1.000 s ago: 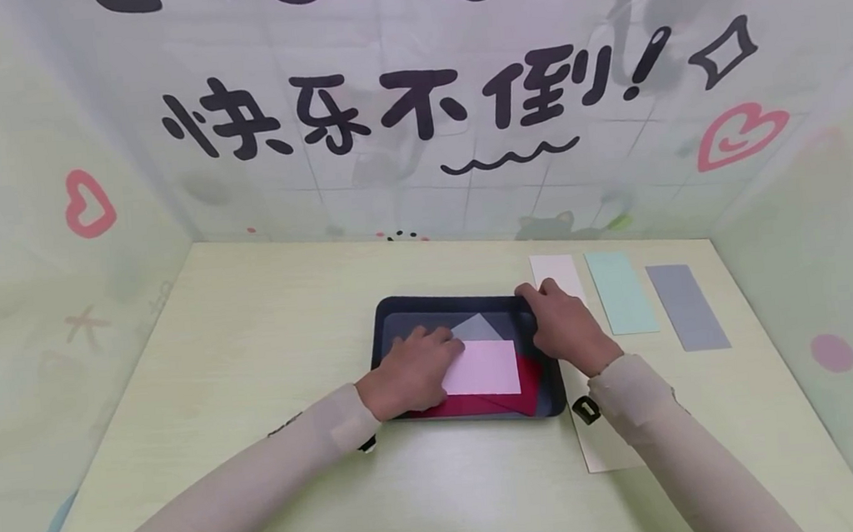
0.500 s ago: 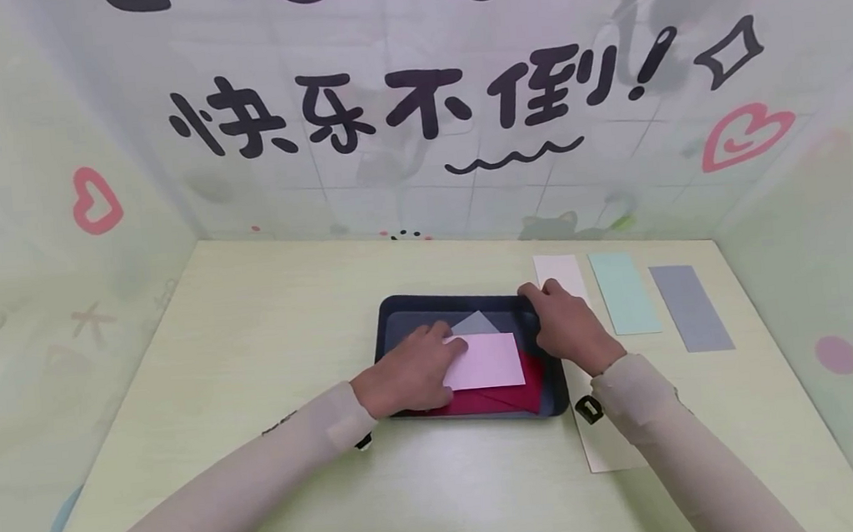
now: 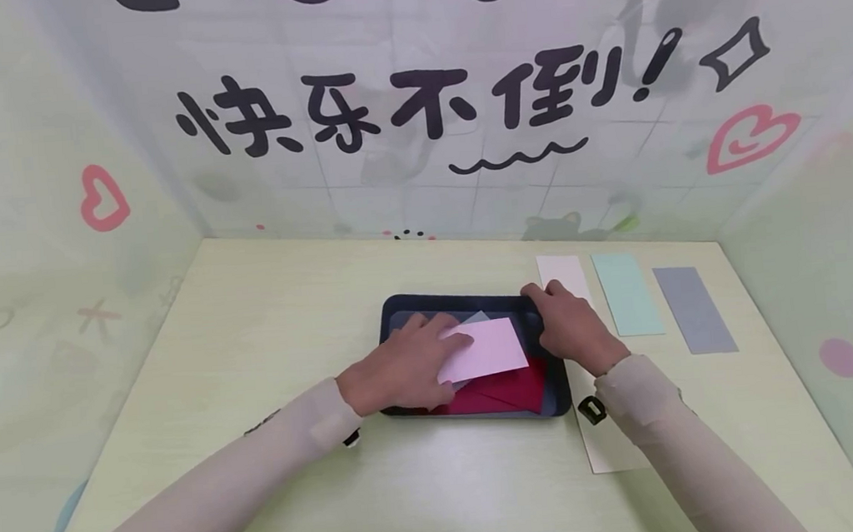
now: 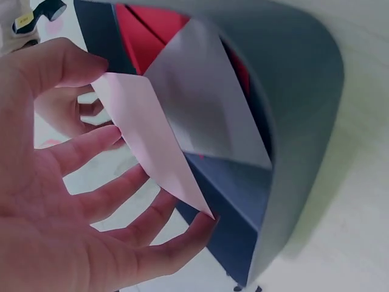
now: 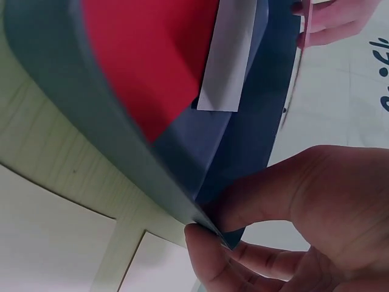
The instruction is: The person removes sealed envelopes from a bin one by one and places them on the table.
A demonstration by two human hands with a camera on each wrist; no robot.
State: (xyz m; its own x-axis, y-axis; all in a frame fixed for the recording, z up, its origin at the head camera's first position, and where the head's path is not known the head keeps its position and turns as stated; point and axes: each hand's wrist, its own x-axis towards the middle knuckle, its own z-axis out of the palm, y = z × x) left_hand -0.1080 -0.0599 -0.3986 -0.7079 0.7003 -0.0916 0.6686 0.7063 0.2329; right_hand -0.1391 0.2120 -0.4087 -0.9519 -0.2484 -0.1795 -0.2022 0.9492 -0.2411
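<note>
- Clock taken from tray centre, head view.
- Left hand (image 3: 407,363): at 9 o'clock, grasping the pale pink rectangular card (image 3: 491,348), thumb on one edge, fingertips along the opposite one.
- Pale pink card: held up over the tray's middle, clear of the tray floor.
- Right hand (image 3: 572,325): grasping the dark navy rounded-corner tray (image 3: 560,391) by its 2 o'clock corner, thumb inside the wall, fingers outside.
- Inside tray: flat bright-red paper (image 3: 515,391) toward 4 o'clock, count unclear; pale grey flat card (image 4: 203,91) over part of it, one corner showing at 12.
- On the light wood-grain table (image 3: 274,336): whitish-pink strip (image 3: 562,270) at 2, partly behind right hand; mint-green strip (image 3: 627,293) between 2 and 3; blue-grey strip (image 3: 696,309) near 3; cream strip (image 3: 612,448) at 4, partly under right forearm.
</note>
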